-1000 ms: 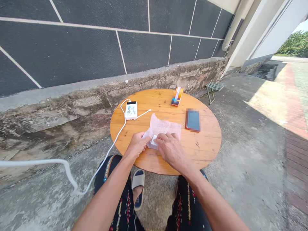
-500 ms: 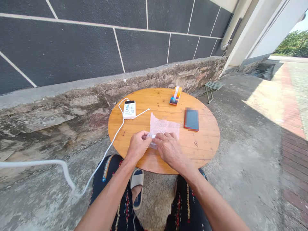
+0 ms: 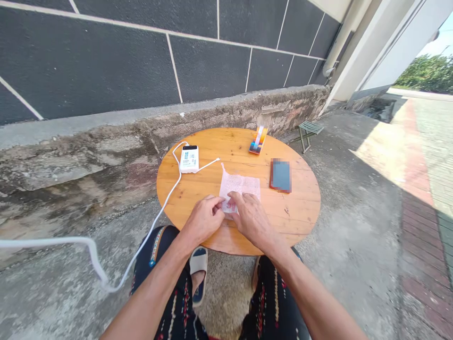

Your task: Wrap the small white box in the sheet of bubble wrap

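Observation:
A sheet of pale pink bubble wrap [image 3: 241, 183] lies on the round wooden table [image 3: 198, 137] in front of me, its far left corner curling up. My left hand [image 3: 204, 216] is closed at the sheet's near left edge, pinching it between thumb and fingers. Over the near right part of the wrap rests my right hand [image 3: 252, 216], thumb and index finger spread apart and fingertips touching the sheet. Reddish marks show between the hands; what lies under the wrap there I cannot make out.
A white power bank [image 3: 189, 159] with a white cable [image 3: 166, 200] sits at the left. An orange tape dispenser [image 3: 258, 140] stands at the back, and a phone with a blurred screen [image 3: 281, 175] lies at the right. Beyond the table are a folding stool [image 3: 307, 132] and a dark tiled wall [image 3: 123, 71].
The white item that showed between my fingers is out of sight, with wrap in its place. My right thumb and index finger have spread apart. My left hand stays at the near left edge.

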Action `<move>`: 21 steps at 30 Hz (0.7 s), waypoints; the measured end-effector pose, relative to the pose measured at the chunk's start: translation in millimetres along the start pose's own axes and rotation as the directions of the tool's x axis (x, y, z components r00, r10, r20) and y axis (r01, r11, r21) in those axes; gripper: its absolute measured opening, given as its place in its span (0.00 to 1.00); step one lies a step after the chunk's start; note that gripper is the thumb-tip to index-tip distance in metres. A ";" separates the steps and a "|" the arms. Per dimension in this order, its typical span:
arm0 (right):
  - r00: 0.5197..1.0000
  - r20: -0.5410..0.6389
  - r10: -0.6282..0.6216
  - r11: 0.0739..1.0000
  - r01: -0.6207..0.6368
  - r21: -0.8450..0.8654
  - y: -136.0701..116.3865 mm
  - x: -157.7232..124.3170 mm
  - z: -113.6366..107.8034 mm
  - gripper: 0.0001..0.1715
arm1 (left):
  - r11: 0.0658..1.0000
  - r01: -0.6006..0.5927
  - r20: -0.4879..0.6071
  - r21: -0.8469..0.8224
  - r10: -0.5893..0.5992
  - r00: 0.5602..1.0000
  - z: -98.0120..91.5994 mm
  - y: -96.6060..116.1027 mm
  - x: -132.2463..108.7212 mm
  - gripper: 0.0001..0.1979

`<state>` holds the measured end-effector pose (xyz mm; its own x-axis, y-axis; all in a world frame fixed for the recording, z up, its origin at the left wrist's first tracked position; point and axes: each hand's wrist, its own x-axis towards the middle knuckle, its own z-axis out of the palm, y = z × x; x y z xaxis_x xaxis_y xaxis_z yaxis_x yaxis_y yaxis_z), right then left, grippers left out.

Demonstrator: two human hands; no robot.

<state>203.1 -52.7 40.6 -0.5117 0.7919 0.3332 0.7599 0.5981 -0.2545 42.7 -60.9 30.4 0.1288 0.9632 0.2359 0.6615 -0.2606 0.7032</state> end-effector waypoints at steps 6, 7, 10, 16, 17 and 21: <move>1.000 0.015 0.013 1.000 -0.013 -0.003 -0.5 -0.8 0.3 0.22 | 0.989 -0.147 0.008 -0.025 0.147 0.989 1.5 -9.2 -0.5 0.14; 1.000 0.017 0.017 1.000 -0.017 0.003 -0.9 -1.2 0.9 0.23 | 0.986 -0.166 0.012 -0.021 0.167 0.986 2.1 -10.4 -0.3 0.14; 0.999 0.005 0.044 0.998 -0.044 0.037 -3.4 -0.5 3.9 0.24 | 0.969 -0.240 0.050 0.061 0.237 0.970 2.0 -12.2 0.0 0.14; 0.999 -0.050 -0.019 0.996 0.023 0.081 -1.0 -6.7 -11.0 0.22 | 0.883 -0.316 0.112 0.347 0.295 0.949 -3.4 -8.6 0.5 0.12; 0.996 -0.090 -0.001 0.996 0.009 0.094 2.1 -12.9 -17.1 0.19 | 0.870 -0.329 0.107 0.367 0.312 0.944 -3.8 -8.7 0.7 0.11; 0.927 -0.204 0.316 0.928 -0.257 0.269 21.3 -51.0 -33.6 0.09 | 0.850 -0.396 0.082 0.347 0.393 0.916 -2.5 -12.1 0.8 0.11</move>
<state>258.9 -84.5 48.7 -0.1522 0.8976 0.4137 0.7291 0.3845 -0.5662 33.0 -57.1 23.8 0.4388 0.7851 0.4371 0.7676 -0.5804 0.2719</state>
